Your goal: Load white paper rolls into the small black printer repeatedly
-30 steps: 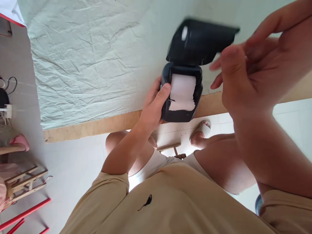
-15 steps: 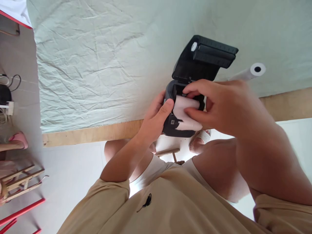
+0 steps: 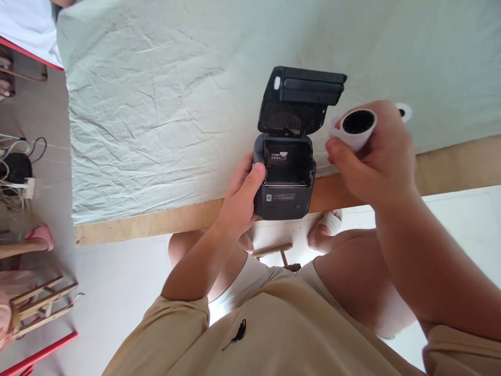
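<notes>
A small black label printer (image 3: pixel 287 172) is held at the table's near edge, its lid (image 3: pixel 291 112) swung up and its paper bay bare inside. My left hand (image 3: pixel 246 188) grips the printer's left side, thumb over the top edge. To the right of the printer, my right hand (image 3: pixel 376 156) is closed around a white paper roll (image 3: pixel 354 138) whose dark hollow core faces up. Behind that hand, a second white paper roll (image 3: pixel 407 113) lies on the cloth, mostly hidden.
A pale green wrinkled cloth (image 3: pixel 164 104) covers the wooden table (image 3: pixel 156 222). On the floor at left are a cable bundle (image 3: pixel 18 172), a wooden stool (image 3: pixel 45 303) and a red bar (image 3: pixel 43 352). Part of another person (image 3: pixel 29 31) shows at the upper left.
My right hand has lifted the paper roll out of the printer's bay and moved it to the right. The left hand still holds the printer, now turned slightly more upright in view.
</notes>
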`<state>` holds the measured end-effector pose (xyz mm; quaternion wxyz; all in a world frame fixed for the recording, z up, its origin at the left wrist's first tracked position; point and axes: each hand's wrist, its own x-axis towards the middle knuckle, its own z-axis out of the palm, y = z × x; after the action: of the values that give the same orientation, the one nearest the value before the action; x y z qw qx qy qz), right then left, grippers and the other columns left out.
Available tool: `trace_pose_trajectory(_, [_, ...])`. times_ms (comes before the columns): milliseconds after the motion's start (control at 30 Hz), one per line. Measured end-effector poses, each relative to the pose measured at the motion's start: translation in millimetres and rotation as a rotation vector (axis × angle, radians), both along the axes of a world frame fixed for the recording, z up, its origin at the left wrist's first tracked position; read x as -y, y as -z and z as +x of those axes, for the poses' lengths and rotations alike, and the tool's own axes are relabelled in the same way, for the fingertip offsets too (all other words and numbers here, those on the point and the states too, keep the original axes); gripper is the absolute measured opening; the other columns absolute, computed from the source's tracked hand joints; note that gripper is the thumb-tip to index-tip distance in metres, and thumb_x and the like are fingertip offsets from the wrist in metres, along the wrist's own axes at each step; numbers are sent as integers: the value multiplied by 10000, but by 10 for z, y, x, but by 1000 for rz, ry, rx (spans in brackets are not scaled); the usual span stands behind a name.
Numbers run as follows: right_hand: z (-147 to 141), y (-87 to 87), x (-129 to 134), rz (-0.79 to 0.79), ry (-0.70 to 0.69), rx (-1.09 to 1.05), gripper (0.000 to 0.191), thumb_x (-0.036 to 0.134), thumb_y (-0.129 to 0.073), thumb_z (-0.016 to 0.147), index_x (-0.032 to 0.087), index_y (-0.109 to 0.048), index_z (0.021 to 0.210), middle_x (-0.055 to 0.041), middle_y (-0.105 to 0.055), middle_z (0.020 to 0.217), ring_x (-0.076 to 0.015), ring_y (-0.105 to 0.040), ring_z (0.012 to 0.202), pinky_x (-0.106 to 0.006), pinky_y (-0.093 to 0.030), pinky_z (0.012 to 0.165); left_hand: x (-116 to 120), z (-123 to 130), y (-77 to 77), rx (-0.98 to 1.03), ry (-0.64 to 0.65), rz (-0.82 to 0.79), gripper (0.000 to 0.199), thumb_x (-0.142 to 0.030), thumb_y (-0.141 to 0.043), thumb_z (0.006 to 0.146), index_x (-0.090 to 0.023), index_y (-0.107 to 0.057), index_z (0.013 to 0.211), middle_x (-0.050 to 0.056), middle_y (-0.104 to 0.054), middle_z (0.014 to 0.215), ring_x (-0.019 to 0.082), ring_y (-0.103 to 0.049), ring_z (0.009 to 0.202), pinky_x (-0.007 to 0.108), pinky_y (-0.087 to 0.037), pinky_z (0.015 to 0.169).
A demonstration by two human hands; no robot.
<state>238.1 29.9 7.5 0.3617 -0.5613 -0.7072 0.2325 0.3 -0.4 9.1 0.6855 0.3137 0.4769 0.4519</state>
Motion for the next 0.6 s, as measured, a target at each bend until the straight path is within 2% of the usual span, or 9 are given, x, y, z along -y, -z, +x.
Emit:
trace_pose_trajectory(33, [2, 25, -11, 40, 47, 45, 195, 506, -682, 1055, 324, -650, 1117, -131, -739, 1135, -379, -720, 1157, -606, -623, 985, 3, 0, 1, -1, 4, 3, 599, -774, -867, 870, -287, -807, 1215, 69, -870, 1178, 359, -815, 1263, 431, -719, 920])
trace_pose_trajectory(100, [5, 81, -34, 109, 123, 105, 208, 477, -758, 997, 320, -677, 1106, -129, -762, 1132, -364, -735, 1104, -576, -637, 947, 6, -2, 2, -4, 11, 4, 621, -792, -869, 854, -295, -809, 1221, 66, -872, 1181, 358, -820, 1240, 428, -716, 888])
trace_pose_trajectory(233, [-19, 160, -23, 79, 95, 151, 443, 464, -779, 925, 323, -668, 1330, -94, -787, 1046, -361, -739, 897, -578, -630, 814, 5, 1, 3, -11, 11, 23, 622, -806, -877, 835, -303, -802, 1193, 64, -871, 1219, 357, -813, 1257, 421, -709, 883])
trace_pose_trajectory(300, [-25, 112, 32, 71, 83, 144, 486, 457, -791, 934, 323, -658, 1382, -101, -801, 1071, -392, -763, 951, -594, -631, 854, 6, 5, 10, -14, -1, 42, 592, -790, -876, 848, -293, -797, 1158, 65, -868, 1229, 357, -799, 1298, 419, -706, 916])
trace_pose_trajectory(333, [-10, 69, 62, 101, 88, 133, 449, 431, -786, 957, 322, -667, 1376, -113, -810, 1127, -397, -776, 1011, -594, -633, 898, 7, 6, 16, -17, -7, 51, 581, -784, -874, 855, -286, -795, 1143, 66, -866, 1232, 357, -793, 1317, 417, -704, 931])
trace_pose_trajectory(433, [150, -14, 80, 347, 146, 116, 262, 329, -671, 1055, 299, -714, 1311, -128, -802, 1239, -361, -767, 1130, -567, -629, 987, 10, 3, 48, -31, -19, 81, 560, -774, -856, 884, -275, -798, 1131, 63, -863, 1213, 344, -789, 1331, 392, -696, 935])
trace_pose_trajectory(500, [339, 48, -2, 506, 184, 153, 299, 330, -653, 1042, 277, -720, 1328, -139, -755, 1238, -369, -722, 1199, -589, -619, 995, 10, -4, 72, -43, -19, 105, 549, -769, -842, 902, -278, -801, 1143, 49, -864, 1175, 329, -803, 1301, 372, -692, 900])
trace_pose_trajectory(533, [437, 115, -65, 471, 196, 206, 414, 349, -710, 999, 268, -693, 1405, -151, -705, 1310, -383, -690, 1280, -620, -604, 1042, 8, -8, 80, -49, -17, 115, 547, -769, -837, 908, -280, -802, 1150, 43, -865, 1163, 324, -809, 1288, 367, -692, 889])
trace_pose_trajectory(600, [601, 275, -197, 321, 242, 266, 622, 362, -837, 875, 244, -662, 1460, -161, -612, 1368, -365, -684, 1255, -655, -589, 1090, 2, -12, 89, -53, -4, 120, 558, -778, -833, 905, -282, -801, 1159, 35, -867, 1165, 323, -815, 1283, 376, -697, 904])
